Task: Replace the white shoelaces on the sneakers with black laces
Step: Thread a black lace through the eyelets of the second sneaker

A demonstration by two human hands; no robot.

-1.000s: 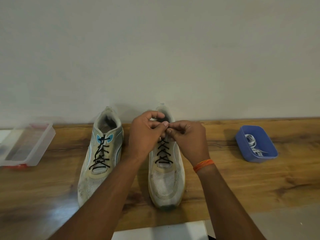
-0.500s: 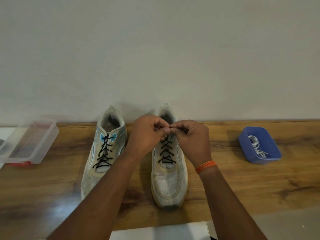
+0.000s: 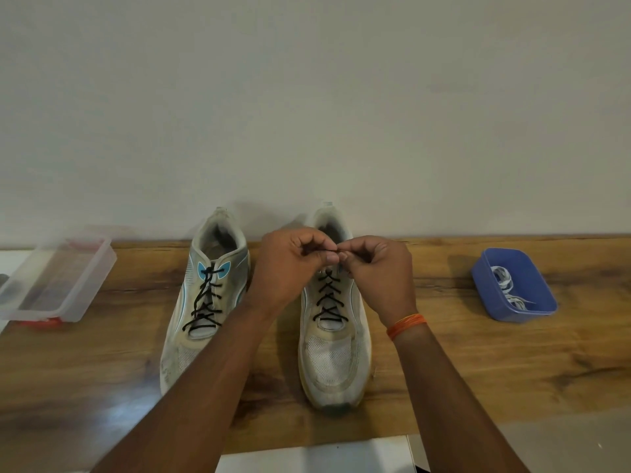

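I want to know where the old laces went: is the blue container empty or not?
Not empty. The blue container holds white shoelaces, lying loosely coiled inside it.

Wooden table [image 3: 444, 363] in front of me, brown grain, glossy patch toward my left, back edge against a plain wall. Lying on it: left sneaker [image 3: 201, 302], toe toward me, black-laced; right sneaker [image 3: 333, 353] beside it, parallel, also black-laced. Clear plastic box [image 3: 58, 281] near the left end, something red under its near edge. Blue tub [image 3: 514, 285] near the right end, well apart from the shoes, white laces [image 3: 508, 288] inside.
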